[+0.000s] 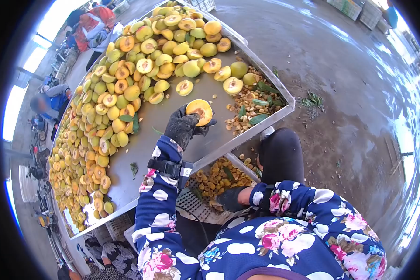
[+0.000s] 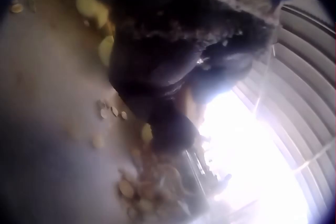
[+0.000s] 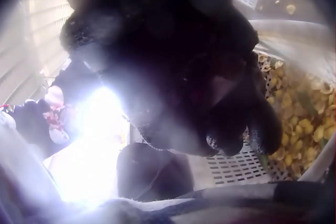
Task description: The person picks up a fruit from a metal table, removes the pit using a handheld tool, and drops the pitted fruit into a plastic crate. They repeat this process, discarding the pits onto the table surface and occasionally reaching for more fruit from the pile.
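Note:
My left hand, in a dark glove, grips a halved yellow peach above the metal table. The peach's cut face points up and shows a brown hollow; a gloved finger overlaps its lower edge. In the left wrist view the dark fingers hide most of the fruit. My right hand, also gloved, hangs low over a perforated crate beside the table. In the right wrist view its fingers bend downward, heavily shadowed; I cannot tell whether they hold anything.
A large heap of peach halves covers the table's far and left parts. Pits and scraps with leaves gather at the right corner, inside the raised metal rim. Yellow pieces fill the crate below. Other people sit at the left.

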The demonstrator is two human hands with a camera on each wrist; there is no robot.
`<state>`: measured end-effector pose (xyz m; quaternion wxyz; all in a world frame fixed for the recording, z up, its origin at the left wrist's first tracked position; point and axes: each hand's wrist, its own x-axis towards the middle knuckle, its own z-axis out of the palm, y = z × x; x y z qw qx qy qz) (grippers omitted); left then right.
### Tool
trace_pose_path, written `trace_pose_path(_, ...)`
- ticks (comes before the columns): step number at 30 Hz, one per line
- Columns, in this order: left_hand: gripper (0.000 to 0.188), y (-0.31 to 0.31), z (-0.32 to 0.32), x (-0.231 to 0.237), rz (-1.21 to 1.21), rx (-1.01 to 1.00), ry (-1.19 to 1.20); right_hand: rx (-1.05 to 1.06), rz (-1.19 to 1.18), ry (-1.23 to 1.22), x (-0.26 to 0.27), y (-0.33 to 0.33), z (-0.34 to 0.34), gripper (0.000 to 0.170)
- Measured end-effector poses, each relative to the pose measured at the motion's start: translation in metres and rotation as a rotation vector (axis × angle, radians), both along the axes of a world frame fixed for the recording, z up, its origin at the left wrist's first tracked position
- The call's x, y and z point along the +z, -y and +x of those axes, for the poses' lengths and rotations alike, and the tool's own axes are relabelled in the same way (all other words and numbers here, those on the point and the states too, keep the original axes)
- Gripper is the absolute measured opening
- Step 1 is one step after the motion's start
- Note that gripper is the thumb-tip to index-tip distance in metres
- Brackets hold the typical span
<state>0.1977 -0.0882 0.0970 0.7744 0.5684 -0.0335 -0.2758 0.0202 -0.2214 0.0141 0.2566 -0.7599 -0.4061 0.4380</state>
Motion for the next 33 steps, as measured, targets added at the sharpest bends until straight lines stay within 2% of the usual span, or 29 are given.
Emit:
trace_pose_path(3, 0.035, -0.027, -0.027, 0.014, 0.008, 0.089, -0.005, 0.011, -0.03, -0.018, -0.005, 0.0, 0.001, 0.041)
trace_pose_path(5, 0.047, -0.051, -0.045, 0.02, 0.007, 0.067, -0.019, 0.069, -0.117, 0.012, -0.004, -0.002, 0.002, 0.042)
trace_pose_path(6, 0.049, -0.057, -0.055, 0.022, -0.011, 0.088, -0.06, 0.037, -0.034, 0.046, -0.027, -0.001, -0.003, 0.039)
trace_pose_path(7, 0.049, -0.06, -0.066, 0.026, -0.01, 0.106, -0.056, 0.054, -0.033, 0.05, -0.019, 0.001, -0.003, 0.039)
trace_pose_path(9, 0.048, -0.066, -0.087, 0.035, -0.091, 0.211, -0.141, -0.196, -0.154, -0.299, 0.024, 0.003, 0.006, 0.034)
trace_pose_path(10, 0.049, -0.075, -0.096, 0.03, -0.258, 0.208, -0.15, -0.139, -0.185, -0.324, 0.05, 0.002, 0.014, 0.03)
trace_pose_path(11, 0.049, -0.082, -0.105, 0.024, -0.262, 0.229, -0.146, -0.238, 0.022, -0.27, 0.025, 0.003, 0.01, 0.031)
trace_pose_path(13, 0.05, -0.088, -0.124, 0.011, -0.39, 0.421, -0.154, -0.42, 0.246, -0.284, 0.05, 0.014, 0.011, 0.029)
trace_pose_path(14, 0.051, -0.086, -0.134, 0.01, -0.41, 0.474, -0.149, -0.408, 0.237, -0.288, 0.07, 0.015, 0.012, 0.029)
trace_pose_path(15, 0.051, -0.084, -0.142, 0.005, -0.416, 0.484, -0.154, -0.486, 0.285, -0.304, 0.089, 0.017, 0.013, 0.031)
trace_pose_path(17, 0.05, -0.077, -0.152, -0.003, -0.481, 0.556, -0.178, -0.568, 0.32, -0.312, 0.094, 0.017, 0.016, 0.033)
trace_pose_path(19, 0.049, -0.071, -0.16, -0.009, -0.54, 0.513, -0.197, -0.555, 0.512, 0.058, 0.081, 0.013, 0.019, 0.035)
trace_pose_path(20, 0.05, -0.067, -0.162, -0.01, -0.589, 0.499, -0.228, -0.534, 0.524, 0.169, 0.079, 0.009, 0.022, 0.037)
trace_pose_path(24, 0.052, -0.056, -0.172, -0.01, -0.7, 0.472, -0.258, -0.518, 0.47, 0.141, 0.077, 0.002, 0.023, 0.036)
trace_pose_path(26, 0.052, -0.055, -0.173, -0.014, -0.746, 0.484, -0.245, -0.469, 0.432, 0.282, 0.067, -0.001, 0.023, 0.037)
trace_pose_path(27, 0.054, -0.054, -0.171, -0.015, -0.684, 0.476, -0.149, -0.466, 0.43, 0.281, 0.064, -0.002, 0.021, 0.037)
trace_pose_path(29, 0.055, -0.052, -0.168, -0.019, -0.619, 0.467, -0.057, -0.475, 0.632, 0.367, 0.062, -0.007, 0.014, 0.036)
trace_pose_path(31, 0.057, -0.045, -0.166, -0.017, -0.632, 0.468, 0.039, -0.494, 0.561, 0.322, 0.071, -0.01, 0.011, 0.035)
trace_pose_path(32, 0.064, -0.039, -0.166, -0.011, -0.532, 0.579, -0.02, -0.513, 0.49, 0.28, 0.075, -0.012, 0.01, 0.034)
trace_pose_path(33, 0.064, -0.036, -0.166, -0.006, -0.536, 0.578, -0.019, -0.513, 0.488, 0.283, 0.075, -0.012, 0.011, 0.034)
